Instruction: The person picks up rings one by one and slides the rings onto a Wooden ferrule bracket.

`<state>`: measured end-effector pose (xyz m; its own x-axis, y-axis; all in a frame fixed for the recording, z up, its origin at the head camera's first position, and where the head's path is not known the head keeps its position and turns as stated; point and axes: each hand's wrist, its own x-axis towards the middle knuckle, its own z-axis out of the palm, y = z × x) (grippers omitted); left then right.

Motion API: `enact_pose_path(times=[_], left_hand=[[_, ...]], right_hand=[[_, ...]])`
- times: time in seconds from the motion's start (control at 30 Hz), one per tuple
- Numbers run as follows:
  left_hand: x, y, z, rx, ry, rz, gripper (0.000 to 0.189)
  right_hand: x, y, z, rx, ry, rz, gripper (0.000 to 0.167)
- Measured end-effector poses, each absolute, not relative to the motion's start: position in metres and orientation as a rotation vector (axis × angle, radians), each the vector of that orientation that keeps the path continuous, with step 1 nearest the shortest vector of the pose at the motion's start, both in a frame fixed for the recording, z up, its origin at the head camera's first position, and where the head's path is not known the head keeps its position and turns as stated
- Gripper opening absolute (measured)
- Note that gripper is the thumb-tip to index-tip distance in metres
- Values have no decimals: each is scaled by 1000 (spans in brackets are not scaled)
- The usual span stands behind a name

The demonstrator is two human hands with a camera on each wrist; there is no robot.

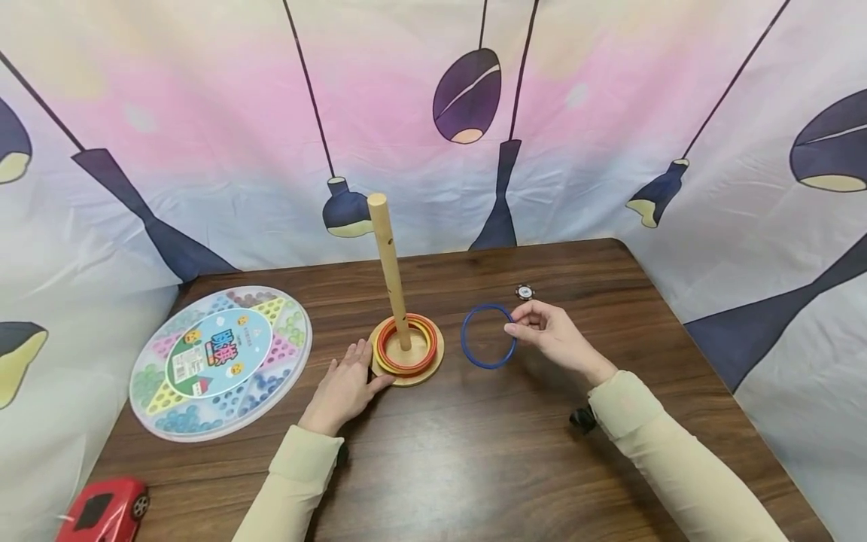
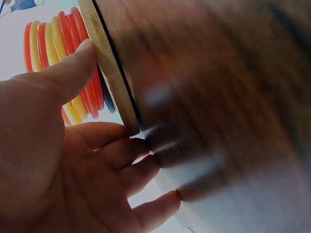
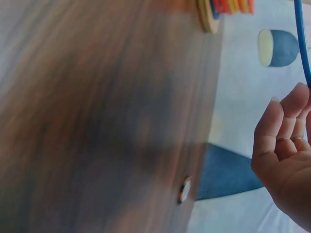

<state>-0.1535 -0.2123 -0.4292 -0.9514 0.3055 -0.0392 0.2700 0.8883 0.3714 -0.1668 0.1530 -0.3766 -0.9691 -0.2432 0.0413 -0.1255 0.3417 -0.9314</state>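
A wooden peg (image 1: pixel 390 256) stands upright on a round wooden base (image 1: pixel 439 352). Several red and yellow rings (image 2: pixel 41 43) lie stacked around its foot, with a dark blue one lowest, against the base. My left hand (image 1: pixel 344 391) rests at the base's left side; its thumb touches the base's edge and its fingers lie loosely extended beside it on the table. Between thumb and fingertips, my right hand (image 1: pixel 555 336) pinches a blue ring (image 1: pixel 463 342) by its right side. That ring is held up, apart from the peg and to its right.
A small round chip (image 1: pixel 524 292) lies on the table beyond my right hand. At the left is a round Chinese checkers set (image 1: pixel 220 361) with colored marbles. A red toy car (image 1: pixel 108 512) sits at the near left corner. Patterned cloth (image 1: pixel 576 188) hangs behind the brown table (image 1: pixel 433 467).
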Motion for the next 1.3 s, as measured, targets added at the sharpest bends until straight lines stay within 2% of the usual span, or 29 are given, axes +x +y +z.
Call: enact_pose_path(times=[0.3, 0.7, 1.3], left_hand=[[-152, -210, -428, 454, 2958, 569, 84], [-152, -210, -430, 440, 2986, 563, 84], [-152, -210, -430, 430, 3000, 532, 83]], right_hand=[[-176, 130, -359, -429, 2449, -1826, 27], [-184, 110, -326, -433, 2475, -1928, 26], [-193, 79, -283, -523, 2170, -2377, 17]])
